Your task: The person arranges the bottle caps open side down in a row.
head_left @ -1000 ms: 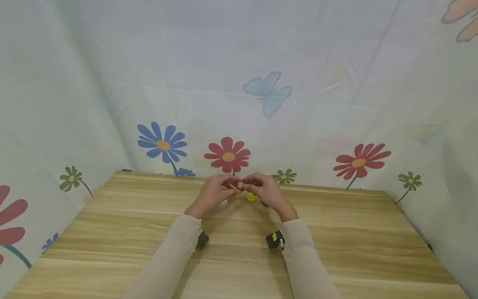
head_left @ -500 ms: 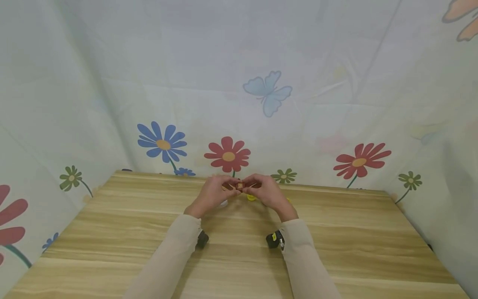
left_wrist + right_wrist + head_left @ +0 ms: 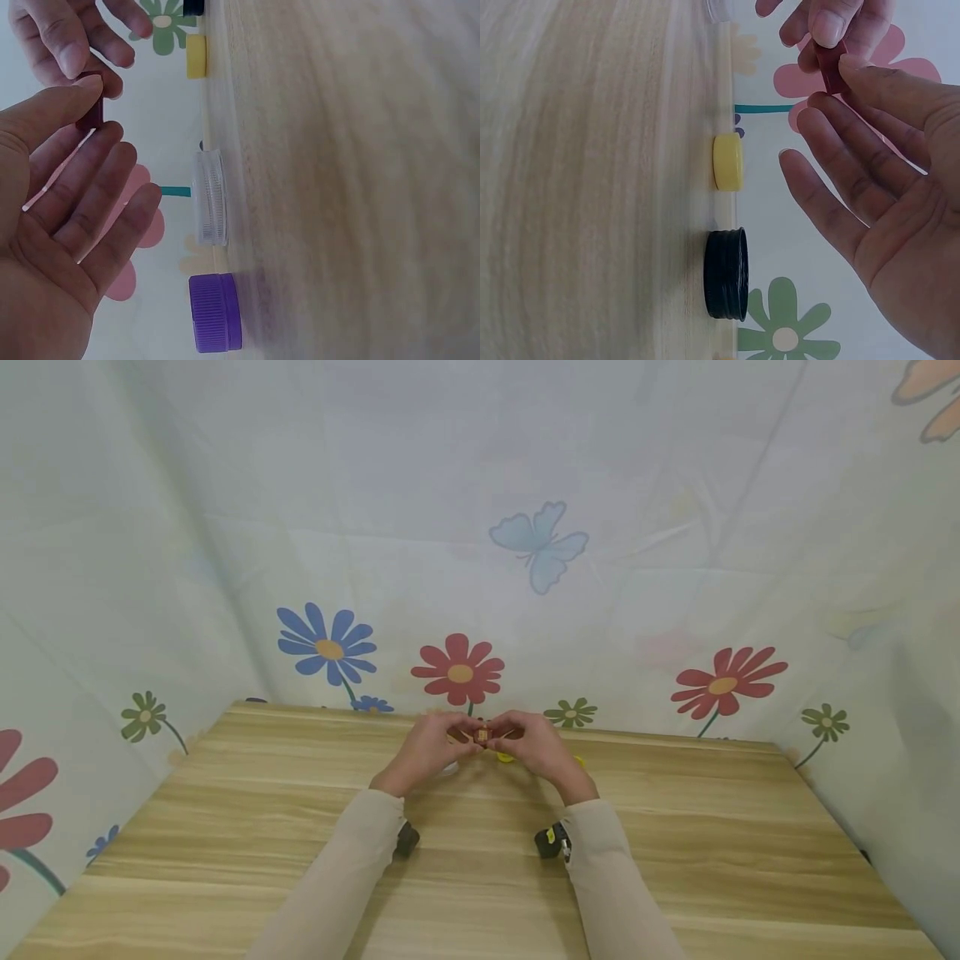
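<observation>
Between my two hands, held above the table near its far edge, is a small dark red piece with a light mark on its face. Edge-on in the wrist views, it looks flat and thin; its exact kind is unclear. My left hand pinches one side of it with the thumb and fingertips. The other side is pinched by my right hand. In the left wrist view, a clear ribbed cap and a purple cap stand below the left hand. A yellow cap and a black cap show in the right wrist view.
The wood-grain table reaches back to a pale cloth printed with flowers and butterflies. Dark wrist cameras sit under both sleeves. In the head view, the hands partly cover the row of caps.
Both hands stay at the red piece, which sits very slightly lower. My right hand's fingers have shifted a little, and less of the yellow cap behind them shows.
</observation>
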The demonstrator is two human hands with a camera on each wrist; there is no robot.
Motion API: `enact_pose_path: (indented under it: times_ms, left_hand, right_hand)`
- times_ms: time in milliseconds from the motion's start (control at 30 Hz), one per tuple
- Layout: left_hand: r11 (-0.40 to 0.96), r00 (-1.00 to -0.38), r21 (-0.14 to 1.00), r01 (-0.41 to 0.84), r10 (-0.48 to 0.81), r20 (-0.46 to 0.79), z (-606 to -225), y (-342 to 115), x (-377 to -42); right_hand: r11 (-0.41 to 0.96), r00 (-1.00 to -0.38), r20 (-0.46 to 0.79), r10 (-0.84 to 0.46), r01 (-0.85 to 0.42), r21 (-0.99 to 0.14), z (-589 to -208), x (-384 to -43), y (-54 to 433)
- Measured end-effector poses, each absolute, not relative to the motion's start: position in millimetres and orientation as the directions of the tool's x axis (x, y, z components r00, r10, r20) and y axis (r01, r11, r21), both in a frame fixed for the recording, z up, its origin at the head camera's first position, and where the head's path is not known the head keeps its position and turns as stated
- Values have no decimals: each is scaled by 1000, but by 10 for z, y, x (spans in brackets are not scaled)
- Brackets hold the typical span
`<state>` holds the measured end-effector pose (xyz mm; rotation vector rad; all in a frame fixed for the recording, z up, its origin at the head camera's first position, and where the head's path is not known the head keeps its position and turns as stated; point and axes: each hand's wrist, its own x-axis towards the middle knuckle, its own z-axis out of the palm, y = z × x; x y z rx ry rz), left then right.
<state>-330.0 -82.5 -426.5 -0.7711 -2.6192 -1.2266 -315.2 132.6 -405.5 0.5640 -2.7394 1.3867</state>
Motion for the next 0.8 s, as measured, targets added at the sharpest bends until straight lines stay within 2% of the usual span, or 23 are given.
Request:
enact_pose_path:
  times_ms: [800]
  left_hand:
    - [561,-860,660,500,410,304,-4304,-828,-3334]
  right_hand:
    - [581,-918,168,-359,-360,-730,-4132,-3181,1276]
